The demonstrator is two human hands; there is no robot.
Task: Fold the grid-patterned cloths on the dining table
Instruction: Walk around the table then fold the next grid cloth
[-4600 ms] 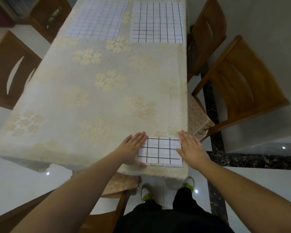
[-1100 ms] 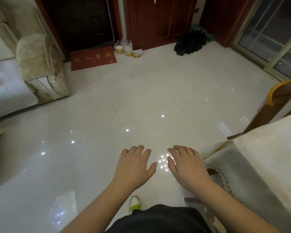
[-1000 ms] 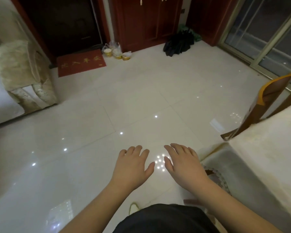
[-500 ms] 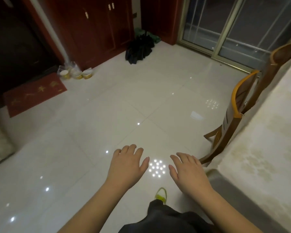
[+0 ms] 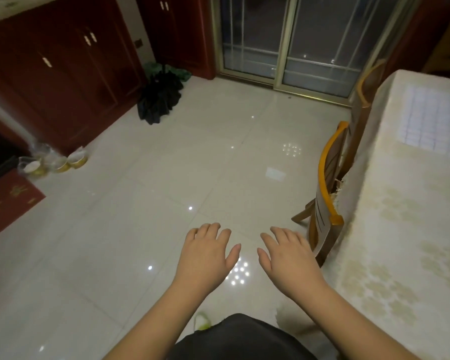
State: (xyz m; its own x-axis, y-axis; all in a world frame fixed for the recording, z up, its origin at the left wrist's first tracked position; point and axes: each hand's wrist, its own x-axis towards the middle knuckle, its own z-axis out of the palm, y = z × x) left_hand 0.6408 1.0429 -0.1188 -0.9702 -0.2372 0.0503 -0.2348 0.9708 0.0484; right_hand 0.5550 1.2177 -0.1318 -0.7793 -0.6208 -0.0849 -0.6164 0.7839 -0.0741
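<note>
1. Both hands hold nothing: the left hand [image 5: 205, 252] and the right hand [image 5: 287, 254] hang over the glossy pale tile floor [image 5: 140, 203], palms down, fingers loosely spread.
2. One flat white cloth with a thin grid pattern [image 5: 430, 120] lies far ahead and to the right of the right hand, well apart from it, on the long dining table under a cream flowered tablecloth [image 5: 390, 229].
3. Between the right hand and this cloth stand two brown wooden chairs with curved backs [image 5: 327, 193], pushed against the table side.
4. Judging by its look, the cloth is thin, light and soft, so it will probably bend at once and may slide on the smooth tablecloth.
5. Good places to take it are, I think, two neighbouring corners, pinched with thumb and fingertips, then brought over to the opposite edge.
6. Pressing the crease flat with a straight palm should keep the edges together.
</note>
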